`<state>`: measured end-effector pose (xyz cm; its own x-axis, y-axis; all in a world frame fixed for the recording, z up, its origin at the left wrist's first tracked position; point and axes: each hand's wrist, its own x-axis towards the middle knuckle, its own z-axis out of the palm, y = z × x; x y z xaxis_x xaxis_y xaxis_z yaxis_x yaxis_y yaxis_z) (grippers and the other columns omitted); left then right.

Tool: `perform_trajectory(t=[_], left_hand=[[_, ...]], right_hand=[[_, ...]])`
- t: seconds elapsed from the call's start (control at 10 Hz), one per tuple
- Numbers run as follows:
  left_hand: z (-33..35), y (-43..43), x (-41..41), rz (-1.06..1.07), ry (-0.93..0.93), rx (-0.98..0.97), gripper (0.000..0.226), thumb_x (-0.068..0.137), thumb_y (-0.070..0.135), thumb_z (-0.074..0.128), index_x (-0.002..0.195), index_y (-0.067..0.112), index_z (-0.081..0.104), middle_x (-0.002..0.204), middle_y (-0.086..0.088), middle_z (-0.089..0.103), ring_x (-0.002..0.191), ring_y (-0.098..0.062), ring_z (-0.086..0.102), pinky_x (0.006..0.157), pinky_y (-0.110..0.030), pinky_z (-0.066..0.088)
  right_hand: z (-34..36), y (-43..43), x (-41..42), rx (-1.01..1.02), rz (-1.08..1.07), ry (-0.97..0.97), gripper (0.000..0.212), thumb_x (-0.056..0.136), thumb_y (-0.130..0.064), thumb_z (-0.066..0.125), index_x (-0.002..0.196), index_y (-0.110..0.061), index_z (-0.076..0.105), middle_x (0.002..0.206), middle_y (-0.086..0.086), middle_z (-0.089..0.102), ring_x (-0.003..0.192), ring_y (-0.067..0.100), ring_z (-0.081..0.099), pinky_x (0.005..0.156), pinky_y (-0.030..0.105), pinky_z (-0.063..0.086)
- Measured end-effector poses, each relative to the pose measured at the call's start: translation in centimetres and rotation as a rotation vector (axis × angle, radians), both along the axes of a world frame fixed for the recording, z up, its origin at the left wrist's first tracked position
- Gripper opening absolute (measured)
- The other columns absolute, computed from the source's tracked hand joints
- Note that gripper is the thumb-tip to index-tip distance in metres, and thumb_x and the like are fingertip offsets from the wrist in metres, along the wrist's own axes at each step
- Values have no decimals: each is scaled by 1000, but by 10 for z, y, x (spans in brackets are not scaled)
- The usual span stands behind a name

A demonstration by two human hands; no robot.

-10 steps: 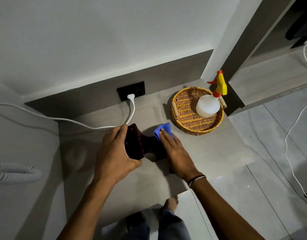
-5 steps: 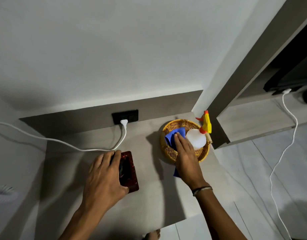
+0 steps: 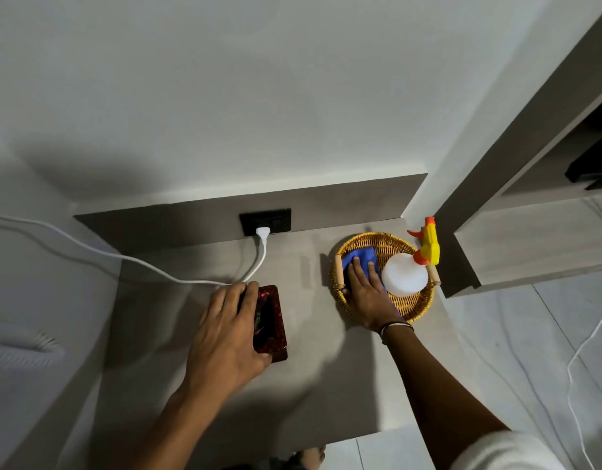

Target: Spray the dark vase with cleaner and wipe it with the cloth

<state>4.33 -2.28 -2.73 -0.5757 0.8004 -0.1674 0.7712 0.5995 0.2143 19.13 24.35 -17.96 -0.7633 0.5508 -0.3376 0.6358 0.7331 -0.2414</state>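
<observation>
The dark red vase (image 3: 271,322) stands upright on the grey countertop (image 3: 313,378), seen from above with its rectangular mouth open. My left hand (image 3: 224,337) grips its left side. My right hand (image 3: 365,290) lies flat on the blue cloth (image 3: 362,257), pressing it into the left part of the wicker basket (image 3: 420,308). The white spray bottle (image 3: 404,278) with a yellow and orange trigger head stands in the same basket, just right of my fingers.
A black wall socket (image 3: 275,220) holds a white plug (image 3: 262,232) whose cable runs left across the counter behind the vase. A grey shelf unit (image 3: 537,245) stands to the right. Tiled floor (image 3: 516,351) lies below the counter's edge.
The vase went from tilted in both hands to upright on the counter. My right hand carried the blue cloth away from it to the right and laid it in the basket.
</observation>
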Motion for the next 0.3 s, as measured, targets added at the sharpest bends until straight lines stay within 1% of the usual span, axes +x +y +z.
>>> perform_trajectory(t=[0.1,0.2,0.3], left_hand=[[-7,-6,-3,-43,23,19,124,64,60,93,164,13,36,162,-11,43,155,-37,36,130,-46,23],[-8,-10,-8,-53,-68,38,135,69,93,66,170,17,18,176,-7,21,166,-32,11,130,-40,-4],[-9,-17,-7,-94,-97,81,136,73,107,29,173,17,7,182,-4,3,168,-23,-10,129,-35,-18]], right_hand=[[17,-11,7,-59,-104,166,62,115,-26,39,170,-6,15,180,13,5,167,38,-3,136,54,12],[35,-45,16,49,-189,428,58,112,-17,49,166,-7,31,178,12,21,167,33,9,135,53,21],[52,-87,13,124,-74,575,58,109,-18,54,164,-8,37,176,13,28,167,32,14,134,46,21]])
